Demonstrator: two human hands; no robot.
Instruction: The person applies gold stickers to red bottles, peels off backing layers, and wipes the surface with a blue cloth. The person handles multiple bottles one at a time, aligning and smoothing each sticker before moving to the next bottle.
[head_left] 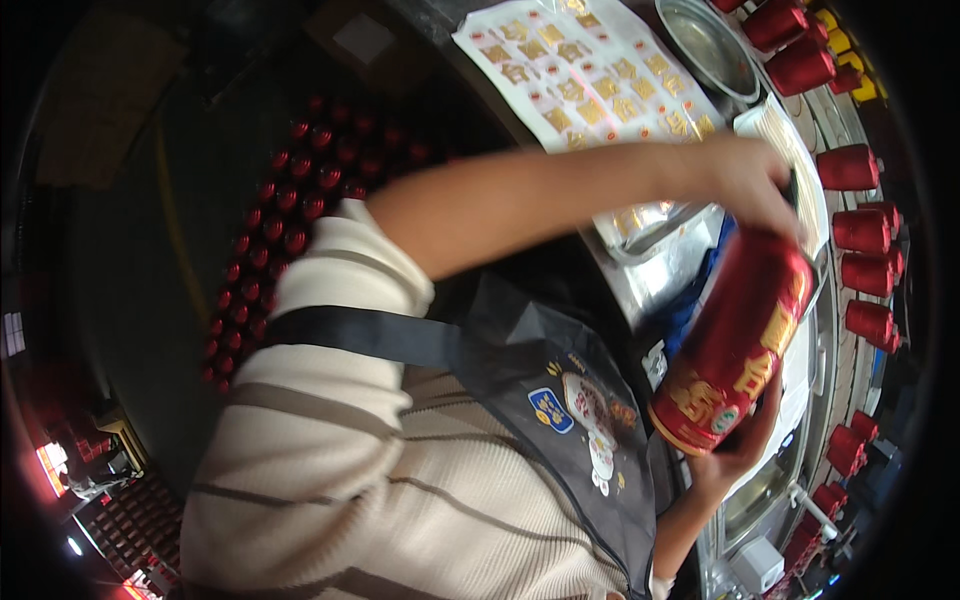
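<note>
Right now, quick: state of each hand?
Left hand: at the upper end of the red container; blurred, grip unclear.
Right hand: holding its lower end.

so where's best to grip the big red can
Probably both ends of the red can: left hand from above at the upper end, right hand from the lower right near the other. Its long, round, slanted body suggests supporting each end.

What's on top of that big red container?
The left hand is at the upper end of the red container, blurred and covering part of that end, so I can't tell whether there's a lid. The right hand holds the lower end.
</note>
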